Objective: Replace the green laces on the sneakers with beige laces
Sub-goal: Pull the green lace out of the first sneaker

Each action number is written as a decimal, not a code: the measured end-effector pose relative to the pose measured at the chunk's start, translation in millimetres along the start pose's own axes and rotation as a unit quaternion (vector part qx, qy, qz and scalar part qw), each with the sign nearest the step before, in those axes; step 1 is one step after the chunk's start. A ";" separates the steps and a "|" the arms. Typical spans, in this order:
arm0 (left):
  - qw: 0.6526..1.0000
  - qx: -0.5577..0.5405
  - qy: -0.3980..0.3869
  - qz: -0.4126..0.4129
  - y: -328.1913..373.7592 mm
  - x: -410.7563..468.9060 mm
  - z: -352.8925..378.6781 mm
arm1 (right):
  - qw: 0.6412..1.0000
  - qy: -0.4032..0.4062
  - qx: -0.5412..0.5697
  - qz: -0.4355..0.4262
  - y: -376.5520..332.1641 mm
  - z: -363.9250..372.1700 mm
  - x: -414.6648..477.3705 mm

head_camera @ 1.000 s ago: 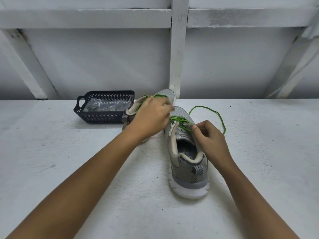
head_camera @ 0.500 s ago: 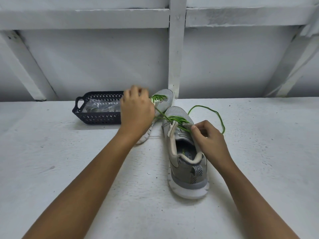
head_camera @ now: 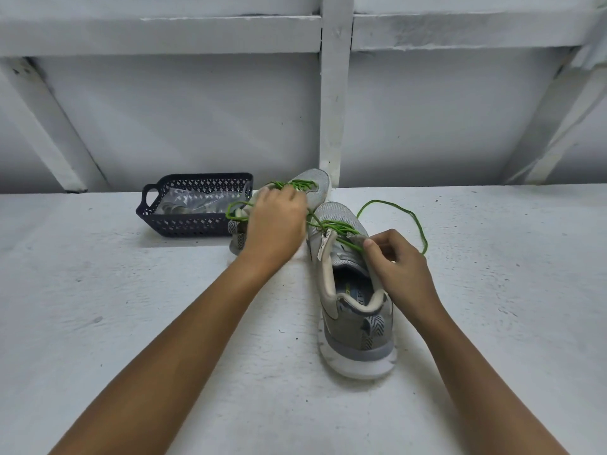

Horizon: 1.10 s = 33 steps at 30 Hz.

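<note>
Since the green lace (head_camera: pixel 335 228) is thin, limp cord, it probably slides freely only when drawn along its own line. It is better taken close to an eyelet than by its slack. It crosses the throat of the near sneaker (head_camera: pixel 354 316), which stands on the table (head_camera: pixel 131 323) with its heel toward the person. One long loop of it lies loose on the table to the right.

The left hand (head_camera: pixel 276 224), back up and fingers curled, appears to grip a strand that runs taut to it from the near sneaker. This hand sits over the far sneaker (head_camera: pixel 315 182), which is laced in green too and lies just beside the basket (head_camera: pixel 193 224).

The right hand (head_camera: pixel 400 267) pinches the near sneaker's right eyelet edge between thumb and forefinger, where strands pass, with its other fingers curled.

That sneaker looks light with a soft upper, so it would likely skid or lift unless pinned this way. The basket holds clear packets. Whether beige laces are inside cannot be told.
</note>
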<state>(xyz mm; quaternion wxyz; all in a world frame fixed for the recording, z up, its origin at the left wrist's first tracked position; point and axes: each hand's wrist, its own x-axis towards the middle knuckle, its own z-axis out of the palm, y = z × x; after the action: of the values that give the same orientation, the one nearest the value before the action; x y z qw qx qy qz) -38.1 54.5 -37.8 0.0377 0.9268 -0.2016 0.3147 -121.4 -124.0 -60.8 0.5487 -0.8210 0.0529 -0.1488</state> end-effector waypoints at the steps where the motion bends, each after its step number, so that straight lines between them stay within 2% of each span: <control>1: 0.999 -0.001 0.037 -0.034 -5.3 1.2 -2.8 | 1.000 0.000 0.000 0.000 0.2 0.1 0.1; 3: 0.994 0.009 0.038 -0.098 -15.5 2.5 -8.9 | 1.000 0.001 0.000 -0.002 0.5 0.7 0.5; 5: 0.994 0.027 0.013 -0.108 -20.4 3.0 -11.7 | 1.000 0.001 0.001 -0.002 0.9 1.1 0.8; 7: 0.999 0.019 0.008 -0.036 -16.9 1.2 -10.1 | 1.000 0.000 0.001 -0.003 1.1 0.9 1.0; 9: 0.997 -0.014 -0.002 0.074 -7.7 -0.4 -6.3 | 1.000 -0.001 0.001 -0.003 1.1 0.8 1.1; 11: 0.989 -0.029 -0.071 0.125 1.4 -3.5 -2.6 | 1.000 -0.001 0.002 -0.003 1.2 0.5 1.1; 13: 0.987 -0.046 -0.113 0.102 7.6 -5.2 1.0 | 1.000 -0.002 0.004 -0.001 1.0 0.3 0.9; 15: 0.991 -0.040 -0.105 0.074 10.4 -5.0 3.4 | 1.000 -0.003 0.006 0.000 1.0 0.0 0.6; 18: 0.998 0.012 -0.051 0.026 7.0 -3.6 3.8 | 1.000 -0.004 0.010 0.001 1.1 -0.7 -0.1; 21: 0.996 0.053 0.027 -0.063 -7.0 -1.4 3.0 | 1.000 -0.005 0.011 0.002 0.2 -0.8 -0.1; 24: 0.993 0.072 0.037 -0.091 -17.4 -1.5 1.5 | 1.000 -0.004 0.010 0.002 0.4 -0.6 -0.2; 27: 0.999 0.027 0.043 0.003 -10.6 -3.9 1.3 | 1.000 -0.004 0.009 0.001 0.5 0.1 0.0; 30: 0.994 -0.030 0.002 0.110 3.1 -9.5 5.6 | 1.000 -0.005 0.007 0.001 0.4 -0.4 0.1; 33: 0.993 -0.034 -0.036 0.109 6.4 -11.6 9.2 | 1.000 -0.007 0.008 0.002 0.0 -0.4 0.0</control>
<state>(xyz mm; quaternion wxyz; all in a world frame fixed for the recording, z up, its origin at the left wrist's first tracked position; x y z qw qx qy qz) -43.7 50.8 -52.5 0.0279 0.9081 -0.3135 0.2764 -121.5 -124.3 -60.6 0.5560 -0.8173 0.0497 -0.1427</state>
